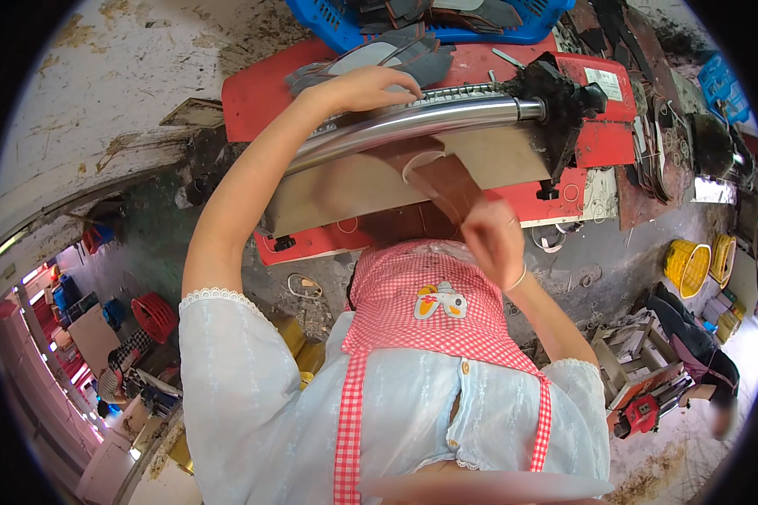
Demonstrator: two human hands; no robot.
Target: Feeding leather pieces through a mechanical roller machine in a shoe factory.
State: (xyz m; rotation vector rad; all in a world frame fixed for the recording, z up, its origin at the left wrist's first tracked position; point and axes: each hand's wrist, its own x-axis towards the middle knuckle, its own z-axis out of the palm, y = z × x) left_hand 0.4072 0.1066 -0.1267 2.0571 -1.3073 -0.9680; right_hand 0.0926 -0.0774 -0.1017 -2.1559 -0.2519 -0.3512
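A red machine (602, 147) lies across in front of me, with a shiny metal roller (434, 119) along it and a tan plate (505, 160) on my side of it. My left hand (370, 88) reaches over the roller, fingers stretched out on the far side near a stack of grey cut pieces (379, 57); what its fingertips touch is hard to see. A brown flat piece (455, 187) with a pale curved edge slants over the tan plate. Its near end meets the closed fingers of my right hand (493, 240), which is slightly blurred.
Behind the machine stands a blue basket (328, 21) with more grey pieces. A greasy black end bracket (552, 109) holds the roller at the right. Dark strips (661, 151) lie beyond it. Yellow baskets (686, 268) and another person (703, 337) are at the far right.
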